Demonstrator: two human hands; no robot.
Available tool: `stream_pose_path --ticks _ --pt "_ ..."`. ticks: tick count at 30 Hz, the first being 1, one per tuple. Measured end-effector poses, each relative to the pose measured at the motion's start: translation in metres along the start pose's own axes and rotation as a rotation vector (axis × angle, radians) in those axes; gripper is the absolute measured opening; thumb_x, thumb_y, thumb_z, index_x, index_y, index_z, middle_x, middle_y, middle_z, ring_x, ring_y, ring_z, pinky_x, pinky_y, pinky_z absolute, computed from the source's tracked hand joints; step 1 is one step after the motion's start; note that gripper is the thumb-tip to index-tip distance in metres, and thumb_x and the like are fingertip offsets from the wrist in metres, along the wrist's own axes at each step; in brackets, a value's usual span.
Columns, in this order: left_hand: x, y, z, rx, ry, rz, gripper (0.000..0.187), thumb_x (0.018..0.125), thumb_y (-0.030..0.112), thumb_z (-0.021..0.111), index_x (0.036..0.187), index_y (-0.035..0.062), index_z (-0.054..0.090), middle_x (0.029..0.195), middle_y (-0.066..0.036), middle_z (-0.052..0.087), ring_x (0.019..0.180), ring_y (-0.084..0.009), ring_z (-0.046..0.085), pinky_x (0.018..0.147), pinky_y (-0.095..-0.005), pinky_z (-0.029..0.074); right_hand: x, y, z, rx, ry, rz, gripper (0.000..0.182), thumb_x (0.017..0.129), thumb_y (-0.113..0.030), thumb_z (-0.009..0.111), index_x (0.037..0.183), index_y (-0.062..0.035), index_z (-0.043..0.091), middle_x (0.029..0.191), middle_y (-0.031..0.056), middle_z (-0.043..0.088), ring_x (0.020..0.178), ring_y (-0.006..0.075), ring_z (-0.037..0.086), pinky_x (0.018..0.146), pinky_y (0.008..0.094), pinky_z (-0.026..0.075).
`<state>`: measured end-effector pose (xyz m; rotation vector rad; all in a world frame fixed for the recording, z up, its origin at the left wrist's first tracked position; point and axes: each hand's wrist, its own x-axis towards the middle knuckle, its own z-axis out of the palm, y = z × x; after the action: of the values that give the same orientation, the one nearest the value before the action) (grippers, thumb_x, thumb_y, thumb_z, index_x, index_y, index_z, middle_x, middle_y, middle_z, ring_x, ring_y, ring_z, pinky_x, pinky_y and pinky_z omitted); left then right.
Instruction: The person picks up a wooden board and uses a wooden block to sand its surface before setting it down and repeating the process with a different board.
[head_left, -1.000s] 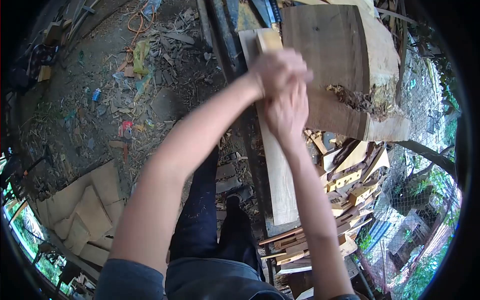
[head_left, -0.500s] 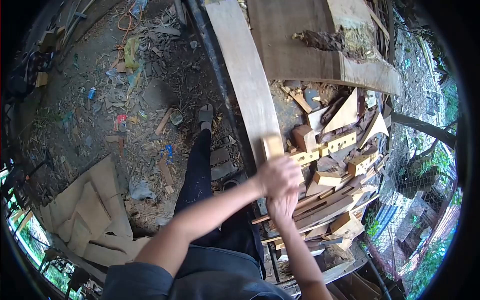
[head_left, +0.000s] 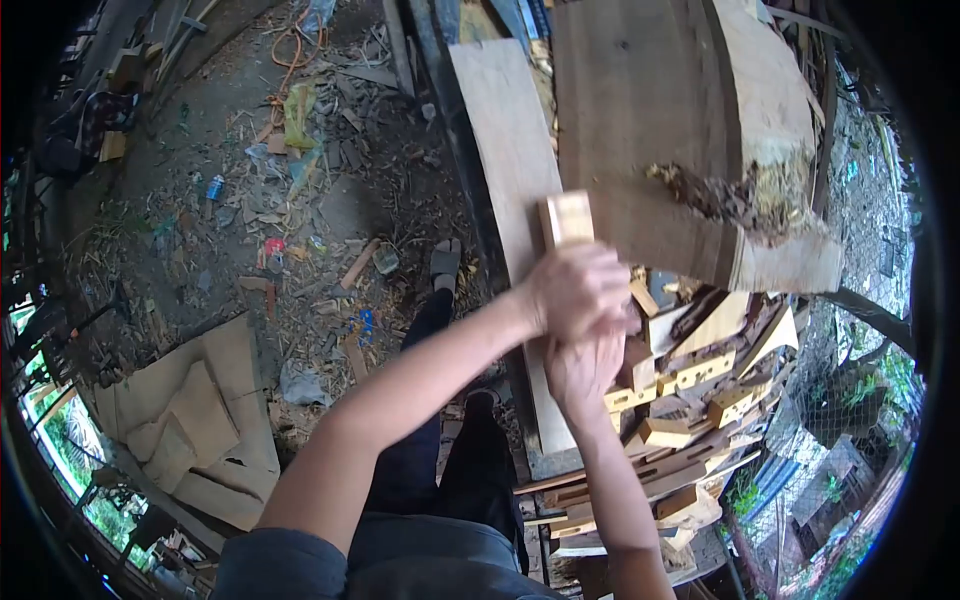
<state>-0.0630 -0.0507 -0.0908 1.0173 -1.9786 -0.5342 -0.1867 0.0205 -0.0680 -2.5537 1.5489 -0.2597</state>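
A long pale board (head_left: 505, 130) lies along the dark-edged bench. On top of it stands a light wooden block (head_left: 568, 218), a tool-like piece whose lower part is covered by my hands. My left hand (head_left: 578, 290) is wrapped round the block just behind its front end. Close behind it, my right hand (head_left: 585, 370) is closed too, over the rear of the same block; its fingertips are partly hidden. Right of the board rests a thick wooden slab (head_left: 640, 130) with a rough, decayed patch.
Yellow wooden blocks with holes (head_left: 698, 372) and many offcuts lie right of my hands. Flat brown sheets (head_left: 210, 400) lie on the ground at the lower left. Scraps and a blue can (head_left: 214, 187) litter the ground. A wire fence stands at the right.
Both hands and the block have moved forward along the board. The camera view has shifted, so the board's near end now shows and the slab appears lower and farther right.
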Motion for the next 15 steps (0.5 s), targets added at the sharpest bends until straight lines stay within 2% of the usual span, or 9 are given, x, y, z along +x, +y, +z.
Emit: stream_pose_path --ticks 3,6,7,8,10,11,13,14,15 --pt "0.035 -0.058 -0.038 0.008 -0.005 0.046 0.045 0.091 0.044 0.056 0.06 0.0114 0.054 0.064 -0.004 0.05 0.063 -0.0234 0.055 0.058 -0.0368 0.046 0.084 -0.031 -0.001 0.06 0.032 0.185 0.041 0.075 -0.017 0.069 0.109 0.0038 0.058 0.1 0.0207 0.054 0.093 0.0364 0.052 0.078 0.0455 0.042" --pt "0.039 -0.073 -0.048 -0.033 -0.016 0.057 0.045 0.091 0.043 0.056 0.061 0.0093 0.054 0.064 -0.006 0.05 0.062 -0.0251 0.056 0.058 -0.0376 0.045 0.095 -0.035 0.011 0.109 0.108 0.188 0.041 0.076 -0.018 0.069 0.109 0.0036 0.058 0.101 0.0199 0.054 0.093 0.0351 0.052 0.076 0.0449 0.043" --pt "0.042 -0.071 -0.047 -0.026 0.005 0.082 0.045 0.091 0.043 0.057 0.062 0.0084 0.054 0.064 -0.007 0.05 0.062 -0.0259 0.056 0.058 -0.0379 0.045 0.095 -0.035 0.007 0.121 0.017 0.213 0.044 0.075 -0.019 0.07 0.111 0.0037 0.057 0.102 0.0199 0.055 0.094 0.0347 0.053 0.075 0.0439 0.044" --pt "0.043 -0.066 -0.047 -0.024 0.046 0.064 0.045 0.091 0.042 0.057 0.061 0.0079 0.052 0.063 -0.007 0.048 0.061 -0.0265 0.055 0.058 -0.0379 0.044 0.091 -0.033 0.005 0.117 0.03 0.226 0.044 0.075 -0.019 0.07 0.111 0.0037 0.057 0.102 0.0199 0.055 0.094 0.0347 0.053 0.075 0.0439 0.044" --pt "0.031 -0.055 -0.045 0.033 -0.005 0.03 0.046 0.091 0.043 0.056 0.06 0.0093 0.05 0.062 -0.006 0.046 0.06 -0.0259 0.053 0.057 -0.0373 0.043 0.077 -0.033 0.006 0.108 -0.001 0.177 0.045 0.075 -0.019 0.069 0.112 0.0037 0.057 0.104 0.0196 0.057 0.093 0.0351 0.054 0.079 0.0447 0.044" --pt "0.019 -0.039 -0.036 0.034 0.041 0.052 0.045 0.09 0.043 0.056 0.06 0.0106 0.049 0.061 -0.005 0.045 0.059 -0.0249 0.052 0.056 -0.037 0.043 0.052 -0.031 0.01 0.037 0.061 0.099 0.037 0.074 -0.017 0.067 0.106 0.0015 0.062 0.104 0.0194 0.058 0.093 0.0348 0.055 0.082 0.0442 0.044" --pt "-0.022 0.009 -0.013 0.036 0.055 0.035 0.045 0.089 0.046 0.057 0.06 0.0128 0.047 0.062 -0.003 0.044 0.06 -0.0223 0.052 0.057 -0.0362 0.043 -0.02 -0.028 0.003 0.072 -0.13 0.075 0.029 0.073 -0.016 0.065 0.098 -0.0011 0.066 0.104 0.02 0.059 0.094 0.0343 0.054 0.083 0.0441 0.043" --pt "-0.044 0.035 -0.001 0.028 0.028 -0.005 0.045 0.087 0.047 0.057 0.06 0.0139 0.047 0.063 -0.003 0.045 0.061 -0.0208 0.052 0.058 -0.0356 0.044 -0.045 -0.031 -0.012 0.01 -0.096 0.033 0.023 0.073 -0.016 0.065 0.092 -0.0032 0.069 0.1 0.0196 0.058 0.096 0.0341 0.053 0.082 0.0438 0.043" --pt "-0.06 0.055 0.012 -0.035 0.019 -0.01 0.045 0.087 0.048 0.059 0.06 0.0136 0.048 0.065 -0.003 0.047 0.063 -0.0202 0.053 0.059 -0.0349 0.044 -0.066 -0.029 -0.022 0.082 -0.217 0.107 0.029 0.073 -0.017 0.066 0.097 -0.001 0.067 0.098 0.0197 0.056 0.095 0.0349 0.052 0.08 0.0447 0.042"
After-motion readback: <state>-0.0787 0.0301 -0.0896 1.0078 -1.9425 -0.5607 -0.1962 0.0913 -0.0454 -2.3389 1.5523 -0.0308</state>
